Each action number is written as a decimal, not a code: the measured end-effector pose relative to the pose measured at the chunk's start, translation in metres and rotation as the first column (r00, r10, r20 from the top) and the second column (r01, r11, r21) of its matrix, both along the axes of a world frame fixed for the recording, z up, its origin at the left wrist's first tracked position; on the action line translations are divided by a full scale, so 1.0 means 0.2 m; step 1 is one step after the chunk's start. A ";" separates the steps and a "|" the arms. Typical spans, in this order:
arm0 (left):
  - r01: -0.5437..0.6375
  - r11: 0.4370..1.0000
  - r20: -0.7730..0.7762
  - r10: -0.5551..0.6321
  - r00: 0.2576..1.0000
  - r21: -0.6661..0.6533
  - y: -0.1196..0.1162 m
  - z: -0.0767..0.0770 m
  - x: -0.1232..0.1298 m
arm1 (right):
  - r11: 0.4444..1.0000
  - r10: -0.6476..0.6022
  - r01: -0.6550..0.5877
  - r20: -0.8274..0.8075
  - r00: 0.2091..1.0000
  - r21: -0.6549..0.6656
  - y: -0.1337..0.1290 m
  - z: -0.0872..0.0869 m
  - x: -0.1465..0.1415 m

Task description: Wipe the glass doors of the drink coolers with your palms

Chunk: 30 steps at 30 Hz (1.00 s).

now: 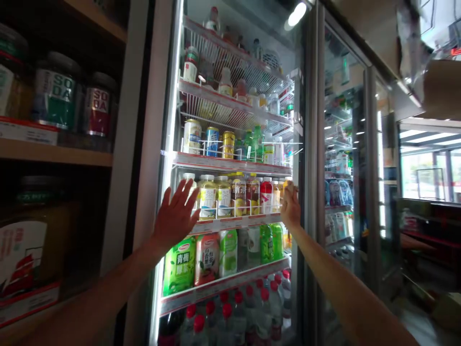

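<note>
In the head view, a tall lit cooler holds drinks on wire shelves. My left hand [177, 214] is raised at its left side, fingers spread and nothing held, in front of the shelf edge [245, 222]. Near it stand pale tea bottles [208, 194]. At the cooler's right side, my right hand [290, 205] is raised with its fingers curled by the right end of the bottle row. A small yellow top shows at its fingertips; whether the fingers grip anything I cannot make out. A red bottle [266, 196] stands left of this hand.
Large green cartons [179, 266] and red-capped bottles [264, 307] fill the lower shelves. Cans [212, 142] stand above. A wooden shelf [54, 157] with jars is at the left. More glass-fronted coolers [338, 192] run along the right.
</note>
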<state>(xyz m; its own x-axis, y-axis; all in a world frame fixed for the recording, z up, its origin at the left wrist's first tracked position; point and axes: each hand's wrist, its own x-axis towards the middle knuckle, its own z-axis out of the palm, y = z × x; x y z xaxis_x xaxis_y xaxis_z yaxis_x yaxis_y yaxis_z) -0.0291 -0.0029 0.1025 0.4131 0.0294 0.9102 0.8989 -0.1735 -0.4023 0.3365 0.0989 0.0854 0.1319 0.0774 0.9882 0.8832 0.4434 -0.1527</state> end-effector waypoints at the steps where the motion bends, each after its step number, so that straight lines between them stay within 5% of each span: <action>1: -0.008 1.000 0.037 0.008 0.999 0.004 0.00 0.02 -0.01 | 1.000 -0.004 0.005 -0.085 0.996 0.014 0.03 0.05 0.03; 5: -0.006 0.999 0.079 0.009 0.997 -0.035 0.02 0.05 -0.03 | 0.998 0.036 -0.034 -0.033 0.999 0.056 0.03 0.18 -0.15; 9: 0.001 0.999 0.089 0.004 0.996 -0.054 0.01 0.04 -0.03 | 0.989 0.103 -0.133 0.366 0.925 0.058 -0.08 0.17 -0.43; 12: -0.003 0.999 0.082 0.006 0.997 -0.040 0.01 0.04 -0.03 | 0.991 0.104 -0.131 0.498 0.861 0.021 -0.10 0.16 -0.40; 16: -0.011 1.000 0.068 0.013 0.998 -0.028 0.01 0.04 -0.03 | 0.998 0.056 -0.058 0.053 0.997 0.034 -0.02 0.25 -0.16; 19: -0.011 1.000 0.068 0.012 0.998 -0.027 0.01 0.04 -0.03 | 0.999 0.036 -0.032 -0.157 0.987 0.028 0.02 0.35 -0.14; 23: 0.027 0.999 0.077 -0.024 0.997 -0.035 0.02 0.03 -0.04 | 0.995 0.072 -0.081 0.139 0.988 0.056 -0.07 0.37 -0.45; 26: 0.053 0.998 0.064 -0.050 0.997 -0.045 0.02 0.03 -0.05 | 0.992 0.087 -0.116 0.439 0.894 0.040 -0.17 0.30 -0.66; 28: 0.055 0.998 0.073 -0.053 0.996 -0.028 0.01 0.03 -0.07 | 0.994 0.083 -0.113 0.582 0.809 0.015 -0.20 0.25 -0.66; 30: 0.032 0.999 0.106 -0.033 0.994 0.011 0.00 0.03 -0.09 | 0.996 0.061 -0.088 0.568 0.821 0.019 -0.17 0.24 -0.56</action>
